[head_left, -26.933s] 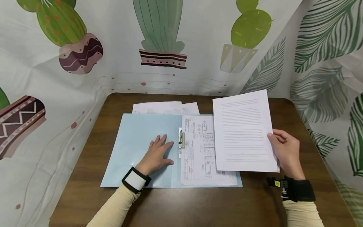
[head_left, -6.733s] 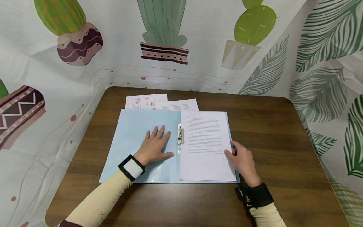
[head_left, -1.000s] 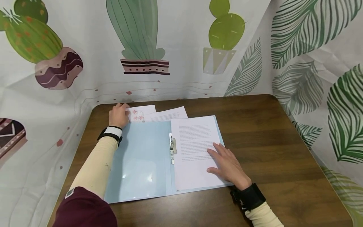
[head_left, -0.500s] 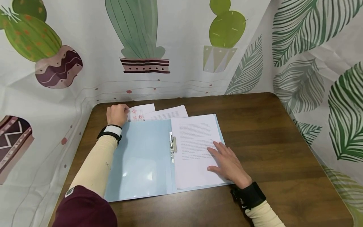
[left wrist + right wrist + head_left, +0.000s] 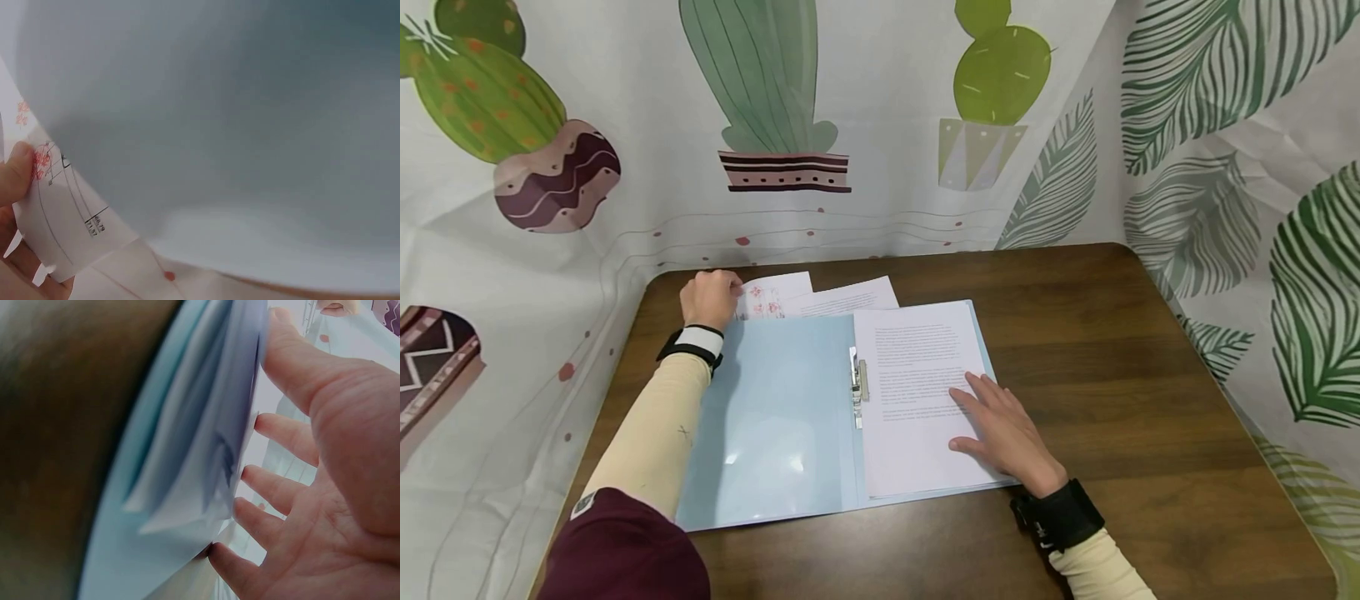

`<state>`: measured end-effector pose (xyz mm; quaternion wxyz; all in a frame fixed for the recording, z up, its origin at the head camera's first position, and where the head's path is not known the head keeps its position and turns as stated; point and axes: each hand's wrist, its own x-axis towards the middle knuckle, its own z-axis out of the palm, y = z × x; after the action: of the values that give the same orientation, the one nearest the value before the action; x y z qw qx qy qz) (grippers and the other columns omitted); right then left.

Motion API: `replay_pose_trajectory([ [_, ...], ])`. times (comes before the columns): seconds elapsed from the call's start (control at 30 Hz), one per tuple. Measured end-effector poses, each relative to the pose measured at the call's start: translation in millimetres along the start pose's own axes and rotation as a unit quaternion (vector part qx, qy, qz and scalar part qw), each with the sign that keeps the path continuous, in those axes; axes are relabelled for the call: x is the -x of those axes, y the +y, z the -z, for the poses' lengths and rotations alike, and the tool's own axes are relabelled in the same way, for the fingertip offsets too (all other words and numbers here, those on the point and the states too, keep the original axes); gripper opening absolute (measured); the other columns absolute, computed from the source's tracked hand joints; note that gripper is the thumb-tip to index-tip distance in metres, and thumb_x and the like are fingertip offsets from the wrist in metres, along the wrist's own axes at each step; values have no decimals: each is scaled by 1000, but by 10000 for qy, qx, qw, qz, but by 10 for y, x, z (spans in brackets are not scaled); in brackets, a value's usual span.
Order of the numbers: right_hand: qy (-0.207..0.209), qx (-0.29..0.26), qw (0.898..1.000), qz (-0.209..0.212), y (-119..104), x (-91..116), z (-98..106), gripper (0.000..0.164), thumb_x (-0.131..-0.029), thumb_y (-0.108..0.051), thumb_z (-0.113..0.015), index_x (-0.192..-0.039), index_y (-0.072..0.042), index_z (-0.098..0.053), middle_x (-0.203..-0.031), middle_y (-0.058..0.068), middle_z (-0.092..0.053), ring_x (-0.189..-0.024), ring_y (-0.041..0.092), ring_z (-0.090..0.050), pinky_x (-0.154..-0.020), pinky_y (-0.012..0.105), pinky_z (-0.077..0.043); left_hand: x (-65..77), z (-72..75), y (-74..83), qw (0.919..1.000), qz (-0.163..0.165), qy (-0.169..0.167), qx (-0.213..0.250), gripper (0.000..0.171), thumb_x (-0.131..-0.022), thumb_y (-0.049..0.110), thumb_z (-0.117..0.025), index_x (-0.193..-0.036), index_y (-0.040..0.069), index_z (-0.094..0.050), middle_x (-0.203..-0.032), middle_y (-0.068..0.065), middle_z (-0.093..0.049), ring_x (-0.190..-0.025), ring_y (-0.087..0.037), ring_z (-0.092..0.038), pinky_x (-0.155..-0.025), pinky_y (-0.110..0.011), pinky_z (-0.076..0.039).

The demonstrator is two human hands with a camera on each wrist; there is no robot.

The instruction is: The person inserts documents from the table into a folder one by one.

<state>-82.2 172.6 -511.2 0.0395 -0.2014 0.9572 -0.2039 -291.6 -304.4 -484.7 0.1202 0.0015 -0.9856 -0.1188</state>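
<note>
A light blue folder point(image 5: 775, 425) lies spread on the table, a metal clip point(image 5: 857, 385) along its spine. Printed white sheets point(image 5: 917, 450) are stacked on its right side. Behind the folder, my left hand point(image 5: 709, 297) pinches the edge of a drawing sheet point(image 5: 775, 287) with red stamps; in the left wrist view the thumb point(image 5: 19, 169) lies on top of the paper and the fingers curl under it. My right hand point(image 5: 1003, 429) rests with spread fingers on the top printed page, its fingertips touching the stack in the right wrist view.
Another text sheet point(image 5: 853, 297) lies beside the drawing sheet, partly hidden under the folder's back edge. The brown wooden table point(image 5: 1097, 350) extends to the right. A white cloth point(image 5: 895, 100) with printed cacti and leaves hangs behind.
Earlier my right hand held up a text sheet, now in the folder. My left hand has moved from the folder's cover to the drawing sheet behind. Hands nearly still this last second.
</note>
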Motion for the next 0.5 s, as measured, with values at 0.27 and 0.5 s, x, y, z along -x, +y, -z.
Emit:
replay_pose_trajectory([
  [0.27,-22,-1,10000,-52,6,-14,10,81,-80,-37,-88,-148,-8,-55,-161,22,-38,-150,44,-29,-116,67,-24,-58,122,99,9979,-190,-574,-221,25,-95,-8,-58,-111,-2,-77,-112,-27,-72,-80,-42,-70,-67,-57,-55],
  [0.5,-5,-38,10000,-32,-5,0,-10,81,-80,-37,-89,-148,-9,-55,-160,22,-39,-150,43,-30,-115,68,-25,-12,103,68,9968,-187,-669,-403,24,-94,-12,-60,-113,-6,-74,-110,-31,-71,-79,-41,-70,-71,-58,-56],
])
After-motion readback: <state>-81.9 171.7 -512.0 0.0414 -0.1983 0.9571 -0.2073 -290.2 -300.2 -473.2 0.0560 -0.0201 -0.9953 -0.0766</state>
